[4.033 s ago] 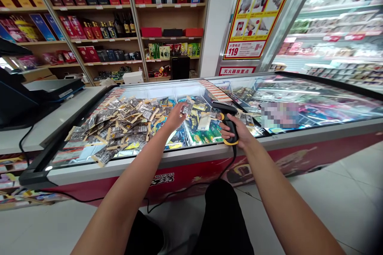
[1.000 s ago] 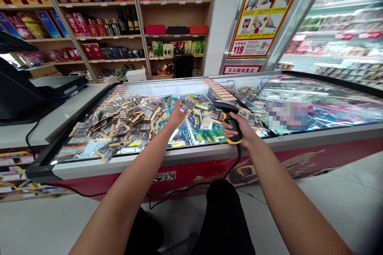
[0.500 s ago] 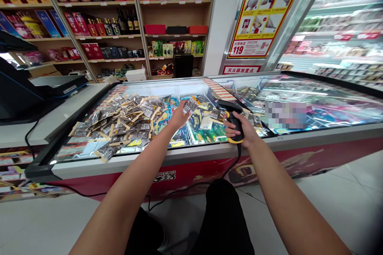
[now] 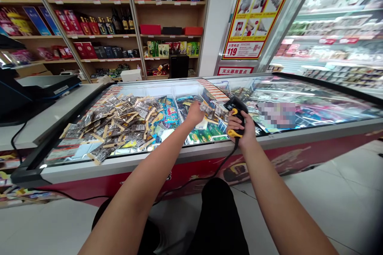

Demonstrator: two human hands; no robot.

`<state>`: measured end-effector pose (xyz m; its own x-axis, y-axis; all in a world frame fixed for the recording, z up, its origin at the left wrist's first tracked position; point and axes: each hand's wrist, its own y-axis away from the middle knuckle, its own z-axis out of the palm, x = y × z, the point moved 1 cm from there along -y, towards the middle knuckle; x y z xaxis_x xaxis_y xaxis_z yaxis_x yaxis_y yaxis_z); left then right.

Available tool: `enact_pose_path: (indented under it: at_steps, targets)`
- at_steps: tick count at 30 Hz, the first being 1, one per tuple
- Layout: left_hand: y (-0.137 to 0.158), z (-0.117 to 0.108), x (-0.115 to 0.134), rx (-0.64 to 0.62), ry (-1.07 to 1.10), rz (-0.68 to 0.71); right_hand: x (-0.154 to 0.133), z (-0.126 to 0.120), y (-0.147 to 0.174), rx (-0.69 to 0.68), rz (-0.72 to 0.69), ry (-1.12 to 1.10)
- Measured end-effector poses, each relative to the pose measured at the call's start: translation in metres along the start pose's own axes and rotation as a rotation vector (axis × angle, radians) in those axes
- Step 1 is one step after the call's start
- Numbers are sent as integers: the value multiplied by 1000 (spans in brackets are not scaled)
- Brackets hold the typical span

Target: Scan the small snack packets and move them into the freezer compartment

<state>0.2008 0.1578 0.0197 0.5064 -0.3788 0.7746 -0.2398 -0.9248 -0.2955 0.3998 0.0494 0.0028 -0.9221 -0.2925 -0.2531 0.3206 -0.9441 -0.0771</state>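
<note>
My right hand (image 4: 247, 132) is wrapped round the handle of a black and yellow barcode scanner (image 4: 239, 105), its head tilted up and to the left. My left hand (image 4: 195, 114) reaches over the glass top of a chest freezer (image 4: 191, 152). Its fingers are closed on a small clear snack packet (image 4: 206, 107) with a dark filling, partly hidden by the hand. Similar packets (image 4: 220, 110) lie between it and the scanner. On the glass to the left spreads a large heap of these packets (image 4: 122, 121), with tan ends.
The scanner's black cable (image 4: 223, 163) hangs down the freezer's red front. At left, a counter (image 4: 44, 127) carries a dark machine (image 4: 22, 91). Shelves (image 4: 98, 36) of boxes and bottles stand behind. A fire-extinguisher poster (image 4: 249, 16) and a lit display case (image 4: 341, 36) are at right.
My left hand has moved right with the packet, toward the packets near the scanner. The scanner has turned in my right hand, its head lifting. The view has shifted slightly right.
</note>
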Motion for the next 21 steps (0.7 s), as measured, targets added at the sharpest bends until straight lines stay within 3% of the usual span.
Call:
enact_pose_path:
  at_steps: [2, 6, 10, 15, 21]
  targets:
    - [3, 11, 6, -83, -68, -21, 1, 1, 0, -3, -9, -8]
    - [15, 20, 7, -171, -121, 84, 2, 2, 1, -3, -20, -3]
    - [23, 1, -3, -155, -324, 159, 1, 2, 1, -5, -6, 19]
    - [32, -76, -10, 106, -783, 49, -3, -3, 0, -32, 39, 19]
    - [61, -186, -10, 197, -1048, -139, -14, -14, -8, -74, 108, -13]
